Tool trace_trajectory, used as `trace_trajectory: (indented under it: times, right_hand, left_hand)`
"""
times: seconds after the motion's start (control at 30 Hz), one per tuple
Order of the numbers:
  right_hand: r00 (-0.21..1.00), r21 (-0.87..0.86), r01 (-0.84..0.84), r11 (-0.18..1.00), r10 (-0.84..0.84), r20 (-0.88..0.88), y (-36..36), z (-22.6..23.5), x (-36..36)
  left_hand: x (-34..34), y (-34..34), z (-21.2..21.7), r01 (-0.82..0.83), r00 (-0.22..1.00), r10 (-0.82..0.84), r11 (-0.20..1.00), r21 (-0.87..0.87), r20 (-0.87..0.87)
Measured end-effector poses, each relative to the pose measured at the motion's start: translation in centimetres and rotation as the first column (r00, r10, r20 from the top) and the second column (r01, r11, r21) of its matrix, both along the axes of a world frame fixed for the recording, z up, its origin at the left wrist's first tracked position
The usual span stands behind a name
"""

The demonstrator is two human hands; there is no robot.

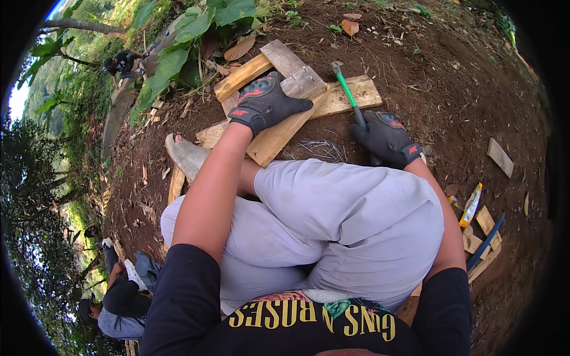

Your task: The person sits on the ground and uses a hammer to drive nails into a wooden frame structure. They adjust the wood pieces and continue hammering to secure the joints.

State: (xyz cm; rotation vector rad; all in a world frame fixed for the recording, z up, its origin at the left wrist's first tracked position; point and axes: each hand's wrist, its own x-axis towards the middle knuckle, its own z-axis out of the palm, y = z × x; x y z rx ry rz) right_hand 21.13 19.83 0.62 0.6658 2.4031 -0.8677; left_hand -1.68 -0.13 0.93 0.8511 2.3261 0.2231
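Right hand (pixel 387 137), in a black padded glove, is clenched around the dark grip of a hammer (pixel 349 94) just right of frame centre. The hammer has a bright green shaft and a small grey metal head pointing up toward the top of the frame, hanging over the end of a plank. The lower end of its handle is hidden under the glove.

Left hand (pixel 265 102), same kind of glove with red trim, lies flat and spread on the boards (pixel 285 127), pressing down, not gripping anything. The boards are pale rough-sawn wood, a few flat planks stacked crosswise in the upper middle; the top one shows a couple of nail heads near its greyish end.

Between the hands, on the dirt just below the boards, sits a loose scatter of thin grey nails (pixel 320 149), hard to tell apart.

A sandalled foot (pixel 185 155) pokes out left of the boards, and the grey trousers (pixel 332 219) fill the middle and block the ground below.

Reddish-brown crumbly soil (pixel 463 89) is all around. Big green leaves (pixel 196 35) are at upper left. At right are wood offcuts (pixel 482 228), a yellow tube (pixel 471 205) and a blue bar (pixel 485 242). Another person (pixel 119 299) is crouched at lower left, partly cut off.
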Motion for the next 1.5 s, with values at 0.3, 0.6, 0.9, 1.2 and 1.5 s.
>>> trace_trajectory:
  times: [0.3,0.6,0.9,1.2,1.5]
  right_hand:
    - [0.946,-0.218,0.282,0.934,-0.309,-0.102,1.0,-0.6,1.0]
    - [0.867,-0.579,0.43,0.692,-0.497,0.05,0.8,-0.5,-3.8]
    - [0.74,-0.797,0.534,0.283,-0.612,0.278,-1.0,-3.2,-4.6]
    - [0.763,-0.762,0.568,0.312,-0.547,0.345,-1.1,-2.8,-4.5]
    - [0.724,-0.739,0.587,0.33,-0.623,0.297,-2.8,-2.9,-4.5]
  left_hand:
    - [-0.5,-1.1,2.7,0.104,0.992,-0.102,0.994,-0.018,0.078]
    - [-0.6,-0.9,3.0,0.105,0.991,-0.104,0.994,-0.01,0.088]
    - [-0.8,-1.1,2.1,0.102,0.991,-0.101,0.995,-0.009,0.091]
    - [-0.7,-0.8,2.5,0.082,0.993,-0.08,0.996,-0.019,0.086]
    - [-0.8,-2.5,3.2,0.117,0.993,-0.115,0.971,-0.206,0.023]
